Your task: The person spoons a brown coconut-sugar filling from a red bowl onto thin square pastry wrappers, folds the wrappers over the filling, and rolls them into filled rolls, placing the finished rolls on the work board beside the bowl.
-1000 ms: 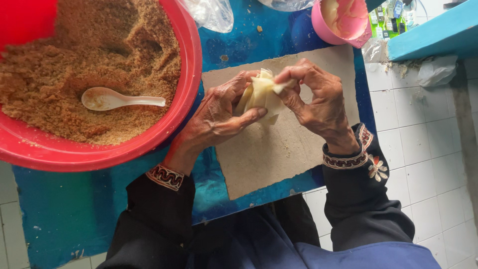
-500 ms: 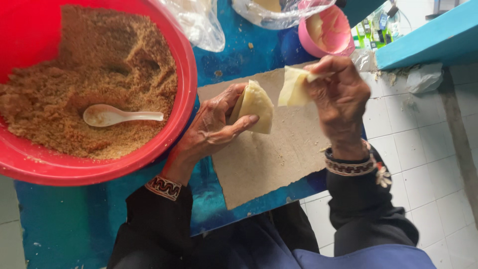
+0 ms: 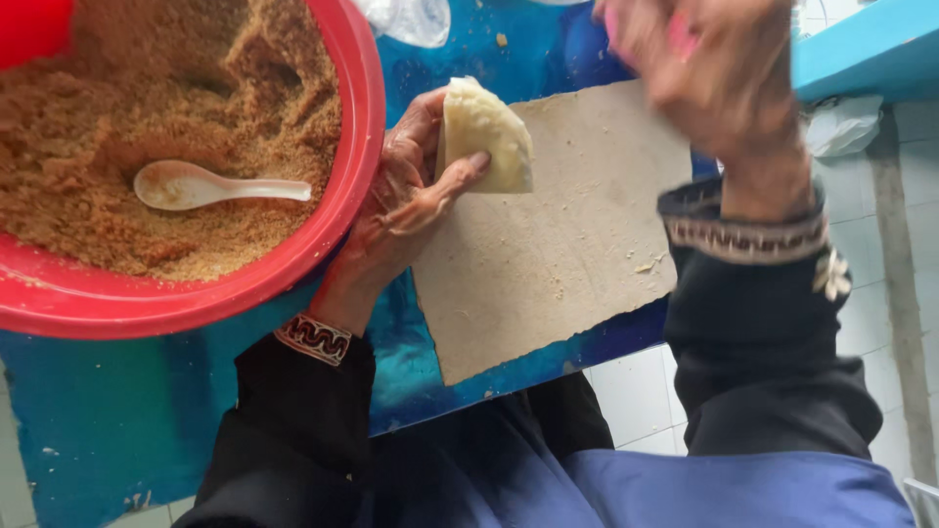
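Note:
My left hand (image 3: 406, 210) holds a pale yellow lump of dough (image 3: 484, 137) upright over the left edge of a brown cardboard sheet (image 3: 558, 244), thumb pressed against its lower side. My right hand (image 3: 699, 68) is raised and blurred at the top right, above the far corner of the cardboard; whether it holds anything is unclear. A large red bowl (image 3: 362, 147) at the left is full of brown crumbly filling (image 3: 147, 108), with a white spoon (image 3: 210, 186) lying in it.
The cardboard lies on a blue table (image 3: 127, 411). A clear plastic bag (image 3: 411, 20) sits at the top behind the bowl. A turquoise ledge (image 3: 871, 44) stands at the right, with crumpled plastic (image 3: 841, 122) beneath it. White floor tiles (image 3: 880, 293) show at the right.
The dough was split: one piece stayed in my left hand, the other went off with my right hand towards the top right. My right hand has risen and is blurred now.

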